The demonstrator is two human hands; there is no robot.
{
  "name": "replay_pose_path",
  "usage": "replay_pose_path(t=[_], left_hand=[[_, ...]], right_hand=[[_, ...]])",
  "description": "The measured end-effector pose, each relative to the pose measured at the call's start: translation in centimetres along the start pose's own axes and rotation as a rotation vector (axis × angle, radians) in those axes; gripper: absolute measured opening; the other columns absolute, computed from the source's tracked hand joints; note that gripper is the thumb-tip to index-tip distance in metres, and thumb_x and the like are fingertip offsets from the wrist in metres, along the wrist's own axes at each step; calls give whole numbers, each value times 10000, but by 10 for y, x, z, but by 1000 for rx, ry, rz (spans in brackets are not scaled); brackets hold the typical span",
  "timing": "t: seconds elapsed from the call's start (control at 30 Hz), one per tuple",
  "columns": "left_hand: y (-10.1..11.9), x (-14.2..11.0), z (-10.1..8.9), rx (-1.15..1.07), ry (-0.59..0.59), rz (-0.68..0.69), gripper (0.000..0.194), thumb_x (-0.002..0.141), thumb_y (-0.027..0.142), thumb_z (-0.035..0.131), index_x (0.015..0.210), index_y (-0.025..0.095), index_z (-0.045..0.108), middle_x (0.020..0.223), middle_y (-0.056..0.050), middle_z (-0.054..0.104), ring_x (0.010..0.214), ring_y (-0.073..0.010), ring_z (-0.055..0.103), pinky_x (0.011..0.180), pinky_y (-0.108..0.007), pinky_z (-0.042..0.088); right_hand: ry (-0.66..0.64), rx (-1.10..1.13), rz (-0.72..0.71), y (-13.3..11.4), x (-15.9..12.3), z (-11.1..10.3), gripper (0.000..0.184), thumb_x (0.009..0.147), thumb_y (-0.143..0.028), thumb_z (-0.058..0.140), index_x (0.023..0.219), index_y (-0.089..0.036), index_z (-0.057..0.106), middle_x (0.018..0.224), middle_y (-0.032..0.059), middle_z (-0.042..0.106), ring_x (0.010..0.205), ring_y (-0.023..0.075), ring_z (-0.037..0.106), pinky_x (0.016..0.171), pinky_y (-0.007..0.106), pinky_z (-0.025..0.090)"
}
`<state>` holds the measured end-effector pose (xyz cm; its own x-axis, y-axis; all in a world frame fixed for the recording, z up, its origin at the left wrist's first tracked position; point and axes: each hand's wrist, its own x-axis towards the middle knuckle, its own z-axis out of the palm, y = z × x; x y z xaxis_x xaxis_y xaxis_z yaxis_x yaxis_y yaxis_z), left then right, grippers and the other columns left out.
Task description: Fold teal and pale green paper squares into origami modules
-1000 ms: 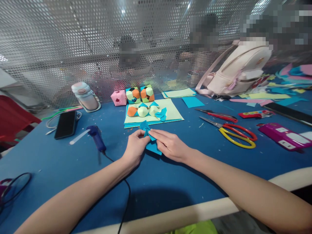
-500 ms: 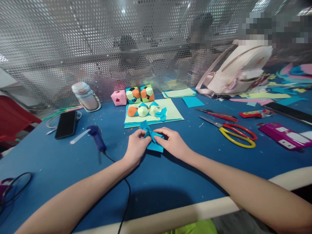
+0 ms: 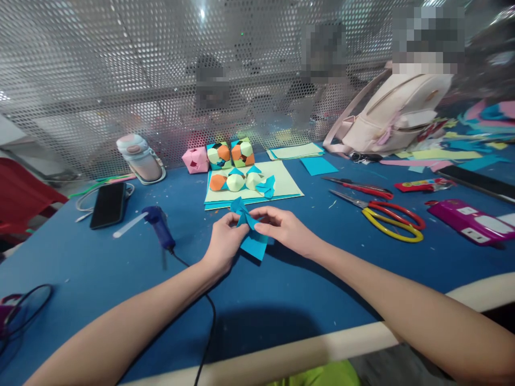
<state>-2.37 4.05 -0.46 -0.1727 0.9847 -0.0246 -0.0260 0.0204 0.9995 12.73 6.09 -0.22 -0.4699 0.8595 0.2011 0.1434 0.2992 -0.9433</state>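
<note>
Between both hands is a piece of folded blue paper, raised slightly above the blue table, one flap pointing toward me. My left hand pinches its left side with thumb and fingers. On the opposite side my right hand closes on the paper, thumb over the front fold. Just beyond lies a stack of pale green and blue sheets, bearing a folded blue paper piece and small rounded paper shapes in orange, cream and blue. Behind these stand a pink paper ball and two multicoloured paper cubes.
A blue glue gun with a trailing cord, a phone and a bottle are on the left. Scissors, a red-handled cutter, a purple power strip and a backpack occupy the right. A perforated metal screen rises behind.
The lower flap of the folded blue paper has swung down toward me and shows more. My right fingers have shifted slightly; my left hand stays nearly in place.
</note>
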Motion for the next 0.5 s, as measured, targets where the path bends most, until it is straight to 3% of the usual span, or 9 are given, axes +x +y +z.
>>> replay_pose_path(t=[0.13,0.27,0.33,0.5], left_hand=[[-1,-1,0,-14,-9,-18,63,555,121,591,603,154,567,555,47,563,493,-81,473,483,-194,364],[-1,-6,3,-14,-23,-32,71,542,129,618,589,151,570,553,45,564,486,-78,461,480,-196,358],[0,-7,4,-9,-24,-37,74,535,125,622,587,149,576,552,47,562,486,-75,453,479,-196,353],[0,-9,5,5,-25,-38,59,538,123,610,578,150,576,546,49,558,497,-78,448,483,-196,352]], right_hand=[[48,-156,-87,-4,-4,1,375,741,-254,657,1105,-182,597,1058,67,650,892,164,609,724,288,508],[230,-342,-198,2,-4,3,67,790,-186,593,824,-170,648,796,22,652,713,132,581,651,260,454],[284,-415,-268,5,-3,4,94,800,-185,576,713,-175,611,689,8,600,643,126,546,604,254,421],[273,-569,-435,6,-5,2,101,819,-147,521,731,-186,552,725,26,568,684,145,533,640,275,411]])
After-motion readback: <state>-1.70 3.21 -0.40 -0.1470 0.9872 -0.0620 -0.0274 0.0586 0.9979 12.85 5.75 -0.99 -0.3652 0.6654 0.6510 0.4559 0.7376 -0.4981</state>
